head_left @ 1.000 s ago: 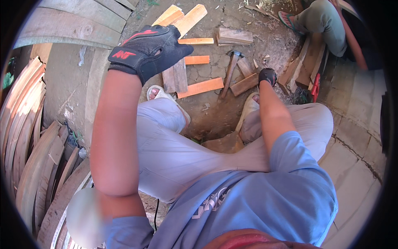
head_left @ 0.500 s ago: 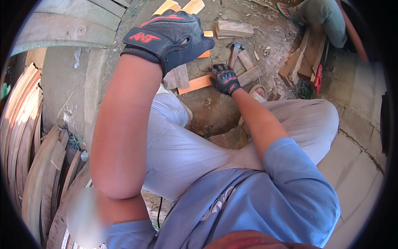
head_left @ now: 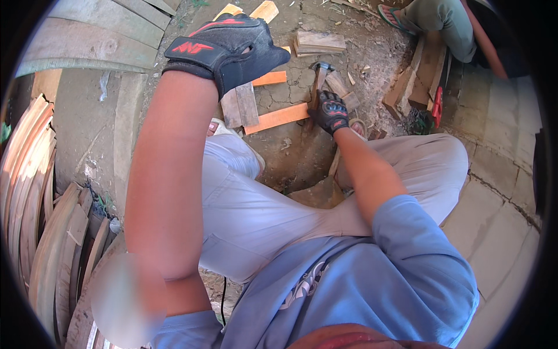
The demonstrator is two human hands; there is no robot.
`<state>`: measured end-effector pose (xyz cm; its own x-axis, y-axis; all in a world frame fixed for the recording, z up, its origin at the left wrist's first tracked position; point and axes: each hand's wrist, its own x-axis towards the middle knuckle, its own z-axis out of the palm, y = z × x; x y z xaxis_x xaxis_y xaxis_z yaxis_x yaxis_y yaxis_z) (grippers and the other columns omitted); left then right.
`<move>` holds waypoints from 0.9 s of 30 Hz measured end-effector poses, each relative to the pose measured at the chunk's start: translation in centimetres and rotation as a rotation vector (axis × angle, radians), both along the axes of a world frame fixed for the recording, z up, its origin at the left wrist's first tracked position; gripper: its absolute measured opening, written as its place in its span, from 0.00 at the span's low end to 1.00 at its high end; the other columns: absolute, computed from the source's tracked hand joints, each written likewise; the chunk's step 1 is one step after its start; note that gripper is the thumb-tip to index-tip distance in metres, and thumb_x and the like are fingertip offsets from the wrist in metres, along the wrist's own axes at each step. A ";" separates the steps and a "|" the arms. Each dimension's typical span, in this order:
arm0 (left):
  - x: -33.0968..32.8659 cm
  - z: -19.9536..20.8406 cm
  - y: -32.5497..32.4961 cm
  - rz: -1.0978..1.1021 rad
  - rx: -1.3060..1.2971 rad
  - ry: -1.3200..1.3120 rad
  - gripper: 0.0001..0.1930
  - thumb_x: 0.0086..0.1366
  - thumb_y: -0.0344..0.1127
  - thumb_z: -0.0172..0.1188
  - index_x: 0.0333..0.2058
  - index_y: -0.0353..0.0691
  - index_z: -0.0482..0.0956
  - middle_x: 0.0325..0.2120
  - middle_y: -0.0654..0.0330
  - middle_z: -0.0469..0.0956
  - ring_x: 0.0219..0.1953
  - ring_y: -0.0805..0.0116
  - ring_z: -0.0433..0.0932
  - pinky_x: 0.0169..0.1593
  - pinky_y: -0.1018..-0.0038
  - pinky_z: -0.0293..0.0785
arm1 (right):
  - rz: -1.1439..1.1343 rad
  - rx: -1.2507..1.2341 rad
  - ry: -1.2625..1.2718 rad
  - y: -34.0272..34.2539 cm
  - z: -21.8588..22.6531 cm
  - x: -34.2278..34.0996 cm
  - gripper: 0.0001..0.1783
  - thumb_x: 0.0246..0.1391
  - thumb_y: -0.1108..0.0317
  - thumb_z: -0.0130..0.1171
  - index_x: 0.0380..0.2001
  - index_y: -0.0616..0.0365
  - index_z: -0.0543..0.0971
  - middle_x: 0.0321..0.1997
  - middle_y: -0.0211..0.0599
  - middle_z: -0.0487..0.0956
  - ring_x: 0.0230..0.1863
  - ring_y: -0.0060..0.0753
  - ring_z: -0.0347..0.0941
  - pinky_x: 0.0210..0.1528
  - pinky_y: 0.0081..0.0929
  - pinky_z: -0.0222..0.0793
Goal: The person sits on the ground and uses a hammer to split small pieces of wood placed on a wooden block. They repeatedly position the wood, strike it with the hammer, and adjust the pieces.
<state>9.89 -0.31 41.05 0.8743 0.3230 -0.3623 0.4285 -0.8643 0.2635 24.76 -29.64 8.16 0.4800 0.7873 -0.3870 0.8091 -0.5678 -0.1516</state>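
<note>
Both my hands wear black gloves with red marks. My left hand (head_left: 232, 52) is raised toward the camera, fingers curled and mostly turned away; anything inside it is hidden. Farther down, my right hand (head_left: 331, 111) is closed round the wooden handle of a claw hammer (head_left: 321, 70), whose metal head points away from me. Just left of that hand lies a fresh orange-brown wood strip (head_left: 276, 118). Its left end meets two greyish boards (head_left: 239, 106). Another short orange piece (head_left: 270, 78) shows beyond them, partly behind my left hand.
Beyond the hammer lies a small stack of boards (head_left: 319, 43). At right are thick timbers (head_left: 418, 75), a red-handled tool (head_left: 437, 106) and another person's bent leg (head_left: 436, 26). Curved wood slats (head_left: 35, 180) are piled at left. My sandalled feet flank a hollow in the dirt.
My right hand has shifted right, off the end of the orange-brown strip and onto the hammer handle. My left hand stays raised and curled. The whole view has shifted slightly.
</note>
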 end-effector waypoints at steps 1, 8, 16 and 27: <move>0.0 0.0 0.0 0.001 0.008 -0.011 0.30 0.70 0.63 0.60 0.52 0.39 0.83 0.41 0.45 0.85 0.44 0.46 0.86 0.50 0.54 0.80 | 0.001 -0.036 0.008 -0.4 0.8 0.9 0.45 0.56 0.43 0.68 0.72 0.52 0.70 0.67 0.45 0.76 0.70 0.49 0.70 0.73 0.49 0.63; -0.2 -0.5 0.7 -0.056 0.010 -0.037 0.29 0.71 0.62 0.60 0.53 0.39 0.83 0.40 0.46 0.85 0.44 0.48 0.86 0.49 0.55 0.80 | 0.161 -0.074 0.070 1.1 -0.2 -3.9 0.42 0.56 0.45 0.69 0.72 0.40 0.71 0.61 0.45 0.81 0.61 0.48 0.79 0.66 0.47 0.70; -0.9 -1.8 1.7 -0.218 0.146 -0.045 0.22 0.74 0.55 0.60 0.56 0.48 0.84 0.43 0.49 0.85 0.45 0.51 0.86 0.52 0.56 0.81 | -0.079 -0.026 0.114 2.5 -1.3 -5.6 0.35 0.54 0.43 0.70 0.64 0.40 0.80 0.55 0.43 0.86 0.59 0.46 0.82 0.62 0.47 0.74; 0.2 0.2 0.6 0.022 -0.030 0.115 0.30 0.71 0.61 0.58 0.58 0.43 0.81 0.42 0.49 0.86 0.48 0.52 0.85 0.55 0.60 0.78 | 0.003 -0.031 0.198 4.2 0.2 -5.0 0.43 0.55 0.37 0.70 0.69 0.46 0.75 0.61 0.45 0.82 0.62 0.48 0.79 0.65 0.46 0.72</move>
<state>10.14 0.33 41.27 0.8195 0.3287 -0.4695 0.4757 -0.8470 0.2373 19.73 -25.48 8.38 0.3894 0.7747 -0.4981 0.7669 -0.5723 -0.2905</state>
